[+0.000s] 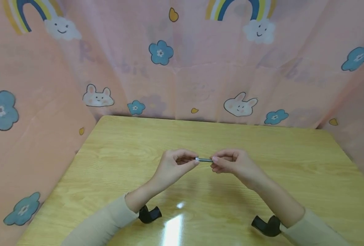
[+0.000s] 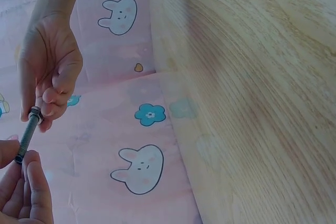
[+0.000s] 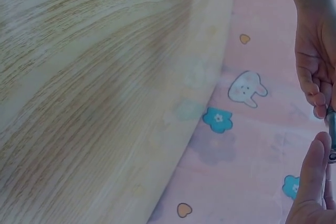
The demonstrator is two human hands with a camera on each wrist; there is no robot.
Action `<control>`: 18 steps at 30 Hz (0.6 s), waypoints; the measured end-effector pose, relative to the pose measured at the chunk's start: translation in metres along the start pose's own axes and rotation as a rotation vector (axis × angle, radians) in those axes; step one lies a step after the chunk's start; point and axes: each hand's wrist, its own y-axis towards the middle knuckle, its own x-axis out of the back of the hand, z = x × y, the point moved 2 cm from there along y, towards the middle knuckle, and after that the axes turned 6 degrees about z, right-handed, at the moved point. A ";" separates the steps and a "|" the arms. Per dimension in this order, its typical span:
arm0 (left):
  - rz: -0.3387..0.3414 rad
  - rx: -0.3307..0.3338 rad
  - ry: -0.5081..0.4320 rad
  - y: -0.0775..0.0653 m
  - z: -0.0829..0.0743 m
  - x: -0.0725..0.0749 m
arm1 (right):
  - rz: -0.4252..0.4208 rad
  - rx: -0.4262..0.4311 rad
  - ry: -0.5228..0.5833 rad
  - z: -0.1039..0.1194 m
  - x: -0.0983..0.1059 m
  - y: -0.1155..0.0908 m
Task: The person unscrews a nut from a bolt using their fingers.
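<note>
Between my two hands, a silvery threaded bolt point(image 1: 205, 160) is held roughly level above the table. The thumb and fingers of my left hand point(image 1: 173, 166) pinch its left end. My right hand point(image 1: 236, 166) pinches the other end, where a nut point(image 2: 35, 113) shows around the shaft in the left wrist view. Bare thread on the bolt point(image 2: 27, 136) is visible between the two grips. Fingertips partly cover both ends. In the right wrist view the bolt point(image 3: 332, 129) is cut off by the frame's right edge.
A light wood-grain table point(image 1: 132, 136) lies below the hands. Pink cloth point(image 1: 188, 78) printed with rabbits, flowers and rainbows hangs behind and beside it. Black wrist-worn pieces point(image 1: 150, 214) stick out by both sleeves. Light glares off the table's near part.
</note>
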 end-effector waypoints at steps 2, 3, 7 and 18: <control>0.002 -0.006 -0.009 0.002 0.005 0.000 | -0.006 0.028 -0.006 0.002 0.002 -0.001; 0.004 -0.013 -0.015 0.003 0.005 0.000 | -0.008 0.046 -0.013 0.004 0.002 -0.002; 0.007 -0.020 -0.009 0.001 0.009 0.001 | -0.028 0.060 -0.027 0.002 0.002 -0.002; -0.003 0.002 0.007 -0.001 -0.010 0.002 | 0.037 0.027 -0.056 0.002 0.001 0.001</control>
